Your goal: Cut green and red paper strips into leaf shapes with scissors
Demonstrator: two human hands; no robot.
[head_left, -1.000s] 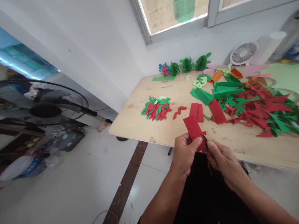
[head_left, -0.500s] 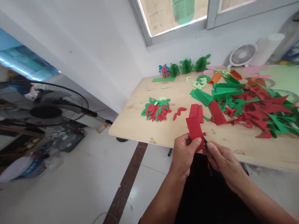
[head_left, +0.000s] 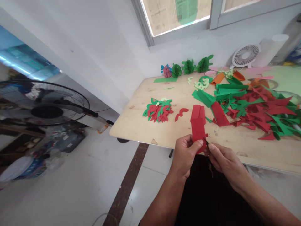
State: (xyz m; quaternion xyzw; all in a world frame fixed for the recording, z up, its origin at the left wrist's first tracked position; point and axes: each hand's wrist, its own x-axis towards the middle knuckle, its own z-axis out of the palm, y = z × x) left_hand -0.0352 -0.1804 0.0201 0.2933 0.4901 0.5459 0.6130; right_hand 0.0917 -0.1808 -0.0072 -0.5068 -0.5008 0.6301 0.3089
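A red paper strip (head_left: 198, 129) is pinched between the thumb and fingers of my left hand (head_left: 187, 150), just over the table's front edge. Closed around a pair of scissors (head_left: 206, 142) is my right hand (head_left: 218, 157); only the dark blades show, at the strip's right edge, and the handles are mostly hidden. Beyond the strip lie folded red paper pieces (head_left: 198, 113). A wavy red cut-out (head_left: 181, 113) rests to the left, beside a pile of red and green cut-outs (head_left: 158, 110).
Red and green paper scraps (head_left: 263, 110) heap up on the right of the wooden table (head_left: 131, 116). Green paper figures (head_left: 188, 66) stand along the wall, left of a small white fan (head_left: 246, 55). A large black fan (head_left: 47, 111) stands off the table's left side.
The red strip has turned a little in my left hand, its far end swinging right so it points straighter ahead. My right hand stays at its edge with the scissors.
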